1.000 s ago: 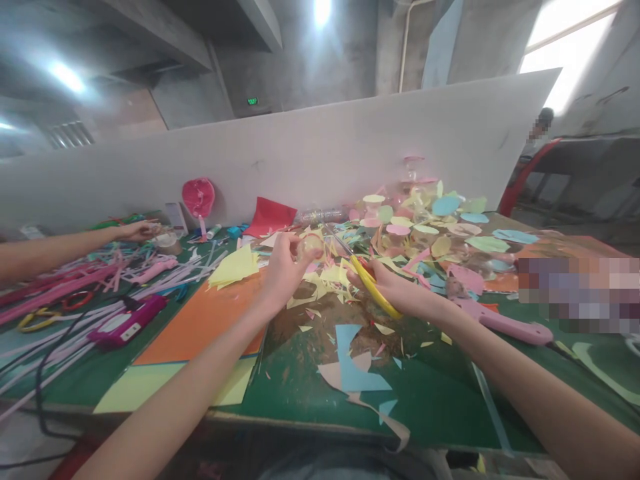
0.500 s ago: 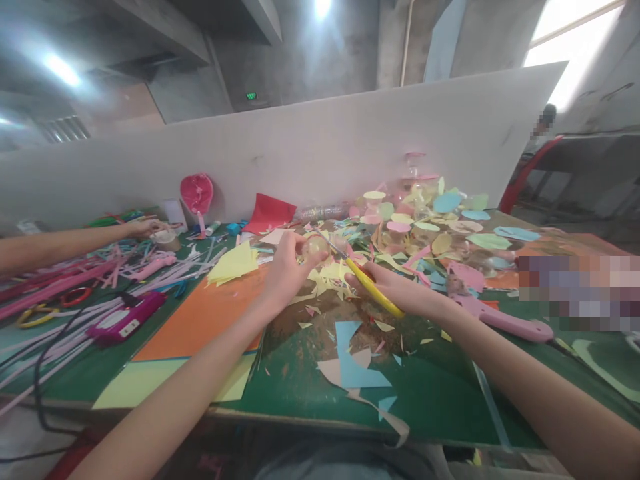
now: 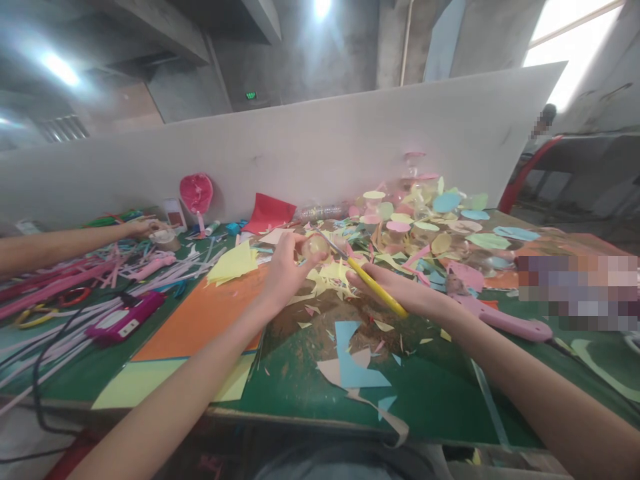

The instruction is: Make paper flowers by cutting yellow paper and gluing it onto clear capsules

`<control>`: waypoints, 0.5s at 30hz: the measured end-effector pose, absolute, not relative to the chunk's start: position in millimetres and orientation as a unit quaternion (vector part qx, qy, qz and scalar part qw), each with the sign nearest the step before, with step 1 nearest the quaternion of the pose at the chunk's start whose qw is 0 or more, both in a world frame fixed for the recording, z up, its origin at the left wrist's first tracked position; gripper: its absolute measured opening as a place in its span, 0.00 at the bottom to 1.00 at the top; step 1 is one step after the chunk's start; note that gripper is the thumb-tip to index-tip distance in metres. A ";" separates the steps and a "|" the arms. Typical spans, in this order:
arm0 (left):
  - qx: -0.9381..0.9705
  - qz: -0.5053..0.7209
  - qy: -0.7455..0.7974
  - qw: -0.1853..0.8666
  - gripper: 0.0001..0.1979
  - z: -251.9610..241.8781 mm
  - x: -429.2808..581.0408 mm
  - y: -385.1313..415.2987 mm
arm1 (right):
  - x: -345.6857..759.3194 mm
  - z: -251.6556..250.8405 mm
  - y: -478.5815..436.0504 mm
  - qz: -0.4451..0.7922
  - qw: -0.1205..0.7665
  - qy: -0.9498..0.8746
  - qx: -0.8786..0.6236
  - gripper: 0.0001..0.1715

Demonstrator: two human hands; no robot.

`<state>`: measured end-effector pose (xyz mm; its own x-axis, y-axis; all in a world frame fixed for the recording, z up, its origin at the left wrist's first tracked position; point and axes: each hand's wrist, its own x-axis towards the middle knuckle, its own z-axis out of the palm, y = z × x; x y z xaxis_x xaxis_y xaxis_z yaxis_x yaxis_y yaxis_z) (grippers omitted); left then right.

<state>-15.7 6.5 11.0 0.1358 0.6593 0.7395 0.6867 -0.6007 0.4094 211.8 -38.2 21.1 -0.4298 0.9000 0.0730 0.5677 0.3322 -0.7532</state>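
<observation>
- Concrete walls and beams are being lit by ceiling lamps, while a white partition board (image 3: 300, 140) is standing behind a green cutting mat (image 3: 425, 400).
- A small translucent ball (image 3: 315, 247) is being cradled by the left hand (image 3: 286, 270), its fingers curled around the ball's near side and pressed against it.
- Yellow-handled scissors (image 3: 375, 287) are being gripped in the right hand (image 3: 395, 287), with the fingers closed around the handles. The blades are being kept nearly together, though the finger loops are hidden, so how far they are parted cannot be told.
- The scissors' long axis is being held on a slant, running from the lower right up to the left, so the blade tips are being brought just beside the ball's upper right side. Whether they are touching it cannot be told.
- Of the two hands, the left is being kept nearer the ball, and the right is being held a little apart from it.
- Pastel paper cutouts (image 3: 425, 227) are being left heaped beyond the hands, and an orange card (image 3: 200, 320) is lying to the left.
- Pink paper strips (image 3: 90, 280) are being reached across by a co-worker's hand (image 3: 144, 228) at the far left.
</observation>
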 end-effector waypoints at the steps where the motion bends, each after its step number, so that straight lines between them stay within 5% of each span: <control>1: -0.758 -0.479 -0.441 0.023 0.12 10.5 -15.9 6.5 | 212.4 21.1 -38.8 0.336 0.250 -0.778 -0.468 0.26; 15: -0.763 -0.479 -0.429 0.060 0.11 9.9 -14.8 2.9 | 209.6 16.6 -32.4 0.331 0.253 -0.763 -0.495 0.25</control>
